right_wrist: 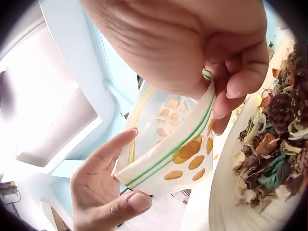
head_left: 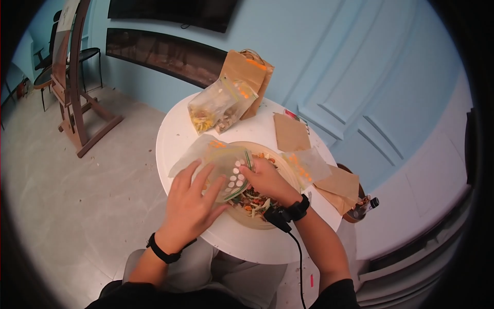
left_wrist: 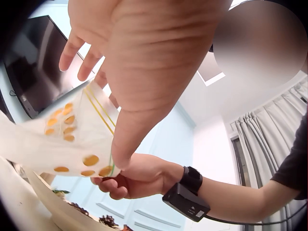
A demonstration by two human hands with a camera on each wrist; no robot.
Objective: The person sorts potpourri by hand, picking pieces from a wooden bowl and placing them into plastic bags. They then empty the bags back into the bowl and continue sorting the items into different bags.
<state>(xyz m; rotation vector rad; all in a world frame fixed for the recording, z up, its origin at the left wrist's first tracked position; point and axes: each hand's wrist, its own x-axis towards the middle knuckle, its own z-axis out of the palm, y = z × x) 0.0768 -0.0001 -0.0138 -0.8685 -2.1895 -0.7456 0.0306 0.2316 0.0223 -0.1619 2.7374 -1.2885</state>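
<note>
A translucent zip bag [head_left: 218, 172] with printed dots and green and yellow seal strips hangs tilted over the near-left side of a round bowl [head_left: 252, 223]. My right hand [head_left: 270, 180] pinches the bag's rim at one end of the green strip, thumb inside the mouth. The bag's mouth [right_wrist: 166, 139] gapes in the right wrist view. My left hand [head_left: 193, 208] is at the bag's other side, fingers spread and thumb apart, fingertips right at the rim. Inside the bowl lies a dried mix [right_wrist: 269, 149] of pinecones, petals and shavings, partly hidden by the bag and right hand.
Behind the bowl on the white round table [head_left: 167, 136] stand filled zip bags [head_left: 208, 110] and a brown paper bag [head_left: 244, 69]. To the right lie a flattened zip bag [head_left: 309, 167] and brown paper pieces [head_left: 290, 133]. A cable [head_left: 300, 257] trails from the right wrist.
</note>
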